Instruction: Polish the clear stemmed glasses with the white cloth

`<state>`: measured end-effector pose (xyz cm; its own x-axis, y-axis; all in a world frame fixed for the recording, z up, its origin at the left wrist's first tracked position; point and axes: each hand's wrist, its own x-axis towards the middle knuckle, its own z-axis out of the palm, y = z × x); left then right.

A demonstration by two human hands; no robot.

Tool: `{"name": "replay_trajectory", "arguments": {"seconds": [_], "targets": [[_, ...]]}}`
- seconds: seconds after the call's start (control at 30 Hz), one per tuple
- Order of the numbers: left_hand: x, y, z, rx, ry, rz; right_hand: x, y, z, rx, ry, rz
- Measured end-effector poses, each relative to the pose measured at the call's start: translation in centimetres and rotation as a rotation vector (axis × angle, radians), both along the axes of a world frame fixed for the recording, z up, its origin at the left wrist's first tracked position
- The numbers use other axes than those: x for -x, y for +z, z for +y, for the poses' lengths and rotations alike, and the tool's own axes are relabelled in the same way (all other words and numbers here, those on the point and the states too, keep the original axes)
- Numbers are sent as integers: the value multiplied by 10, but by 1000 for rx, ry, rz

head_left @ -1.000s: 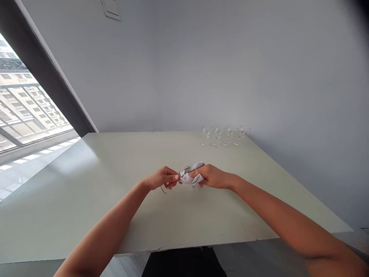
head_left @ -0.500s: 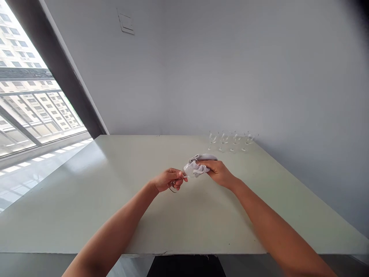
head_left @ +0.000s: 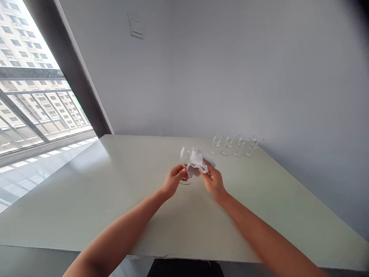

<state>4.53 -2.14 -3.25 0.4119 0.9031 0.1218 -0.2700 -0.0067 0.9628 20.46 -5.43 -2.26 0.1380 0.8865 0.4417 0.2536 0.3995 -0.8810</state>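
Pinching the clear stemmed glass [head_left: 185, 155] upright over the pale table [head_left: 115, 196], between its near and far edges, my left grip [head_left: 173, 181] hides most of the stem; my right grip [head_left: 213, 182] clutches a crumpled white cloth [head_left: 197, 161], its contact with the bowl unclear.

Glass [head_left: 185, 155]: we can read no words.
Cloth [head_left: 197, 159]: we find no letters.
Wall [head_left: 259, 77]: we see no signs.

Grey walls [head_left: 259, 77] meet behind a pale table [head_left: 100, 184]; daylight fills the window [head_left: 43, 104] at left.
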Motion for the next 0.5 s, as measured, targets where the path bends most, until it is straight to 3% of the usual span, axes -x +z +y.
{"name": "replay_trajectory", "arguments": {"seconds": [0.13, 0.3, 0.43, 0.5], "targets": [[-10, -4, -12, -100, 169, 158, 38, -6, 7, 115, 83, 69], [-5, -8, -10, -271, 284, 545, 46, -17, 20, 371, 344, 301], [0, -8, -9, -526, 273, 785, 35, -23, 24, 372, 276, 406], [4, -2, -7, -683, 348, 847, 29, -23, 25, 368, 240, 450]]}}
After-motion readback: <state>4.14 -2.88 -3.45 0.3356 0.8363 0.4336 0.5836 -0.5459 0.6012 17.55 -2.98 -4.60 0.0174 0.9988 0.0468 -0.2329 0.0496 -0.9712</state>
